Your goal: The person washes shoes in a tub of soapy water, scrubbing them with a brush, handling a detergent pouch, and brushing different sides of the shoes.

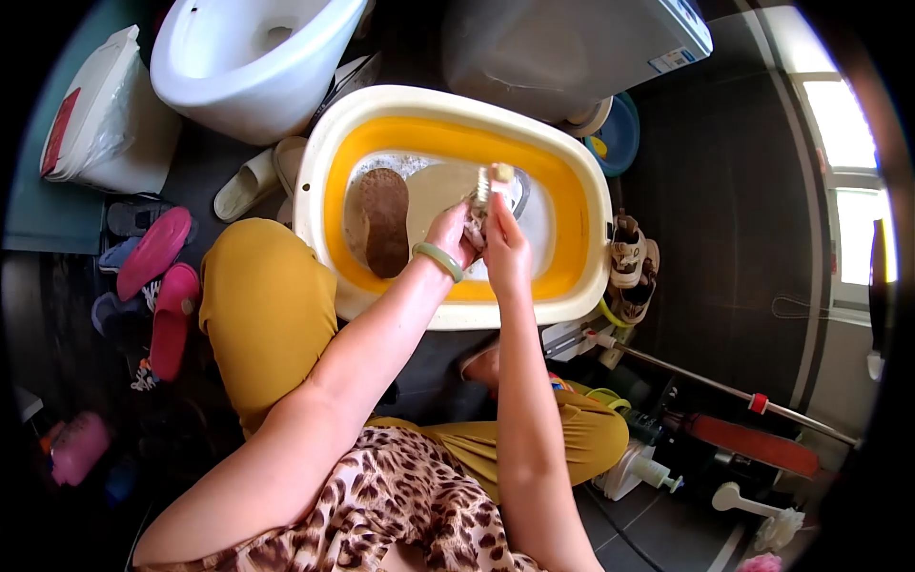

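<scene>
Both my hands meet over a yellow tub with a cream rim (448,321), which holds cloudy, sudsy water. My left hand (452,236), with a green bangle at the wrist, is closed round a pale crumpled bundle (475,225) whose kind I cannot make out. In my right hand (506,250) is a small brush (484,185) with white bristles, raised beside the bundle; my fingers hide much of its handle. A brown insole (385,221) lies in the water to the left of my hands. A grey-white object (520,191) shows partly behind the brush.
A white toilet (214,71) and a lidded bin (119,124) stand beyond the tub's left side. Pink slippers (174,315) lie at the left. Sneakers (629,262) stand right of the rim, near a metal pole (696,377) and a blue basin (621,133).
</scene>
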Motion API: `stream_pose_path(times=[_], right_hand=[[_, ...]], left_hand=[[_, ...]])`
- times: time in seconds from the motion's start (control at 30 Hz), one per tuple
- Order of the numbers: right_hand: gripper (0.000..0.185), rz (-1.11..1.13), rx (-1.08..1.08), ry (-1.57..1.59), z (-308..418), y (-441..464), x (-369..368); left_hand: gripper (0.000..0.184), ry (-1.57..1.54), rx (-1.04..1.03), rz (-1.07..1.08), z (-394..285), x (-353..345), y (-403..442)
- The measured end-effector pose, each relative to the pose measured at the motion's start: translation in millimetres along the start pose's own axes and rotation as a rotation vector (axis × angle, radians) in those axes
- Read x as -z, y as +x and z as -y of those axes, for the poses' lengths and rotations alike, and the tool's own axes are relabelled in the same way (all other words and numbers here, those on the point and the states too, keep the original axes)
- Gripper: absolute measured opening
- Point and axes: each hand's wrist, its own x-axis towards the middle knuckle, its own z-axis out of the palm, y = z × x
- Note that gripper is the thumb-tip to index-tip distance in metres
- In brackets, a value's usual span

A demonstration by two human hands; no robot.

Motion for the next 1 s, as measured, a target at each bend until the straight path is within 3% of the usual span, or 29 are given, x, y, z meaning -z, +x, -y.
stream_pose_path(times=[0.03,0.13,0.17,0.2,0.27,0.33,0.43,0.5,0.53,0.57,0.6,0.63,0.73,0.8,0.83,0.93,0.97,1.0], right_hand=[[0.035,0.090,-0.286,0.372,34.6,-14.7,14.1],[0.034,0.080,-0.302,0.259,55.4,-72.5,28.5],[0.033,0.060,-0.038,0.131,36.8,-83.1,20.5],[0.033,0.031,0.230,0.001,35.7,-86.1,14.2],[0.033,0.055,0.132,-0.174,34.7,-68.1,18.3],[0.032,0.018,0.006,-0.296,34.8,-25.0,17.4],[0.032,0.018,-0.066,0.030,30.7,2.2,21.2],[0.032,0.025,-0.139,0.057,43.2,-31.0,35.0],[0.032,0.032,-0.065,0.027,39.3,-49.6,34.0],[0.032,0.036,0.009,-0.002,35.8,-68.1,33.0],[0.033,0.022,0.245,-0.089,32.2,-77.0,24.5],[0.031,0.005,0.237,-0.187,29.7,-78.0,19.9],[0.030,-0.004,0.016,-0.247,28.9,-30.9,18.1],[0.030,-0.012,0.055,-0.281,37.1,-4.9,24.9],[0.030,0.028,-0.075,-0.166,34.7,2.7,26.5],[0.030,-0.012,-0.067,-0.003,31.3,-26.1,31.1],[0.032,-0.017,0.094,0.078,25.3,-46.5,23.0],[0.032,0.084,0.065,-0.093,34.0,-67.1,20.3]], left_hand=[[0.030,-0.004,-0.038,-0.002,-2.3,-5.5,-0.6],[0.033,0.001,-0.034,-0.175,-11.1,-13.7,-3.8],[0.032,-0.012,0.170,-0.030,-14.4,0.3,1.8],[0.027,0.000,0.093,0.031,-13.4,4.3,-3.0],[0.027,0.211,0.010,-0.055,-1.9,-0.1,-4.3],[0.026,0.016,0.018,0.022,10.7,-3.1,-5.3],[0.026,-0.066,0.028,0.034,5.5,-6.6,-6.8],[0.025,0.032,-0.016,0.039,-1.8,2.6,4.7],[0.025,0.028,-0.016,-0.097,-8.3,-8.2,-4.7],[0.025,0.076,0.044,-0.005,-11.6,3.7,-5.3],[0.025,0.135,0.109,0.092,-15.9,11.6,-5.6],[0.027,0.148,0.079,-0.011,-9.6,10.6,-1.3],[0.029,0.097,-0.020,0.062,7.9,10.9,2.7],[0.032,0.048,0.014,0.013,7.3,5.2,-6.8],[0.032,0.065,-0.020,0.035,7.3,9.4,-3.5],[0.030,0.074,-0.090,0.074,-0.5,7.5,-1.1],[0.030,0.162,-0.048,0.022,-4.2,6.3,-4.5],[0.029,0.256,-0.001,-0.028,-5.4,6.8,-6.2]])
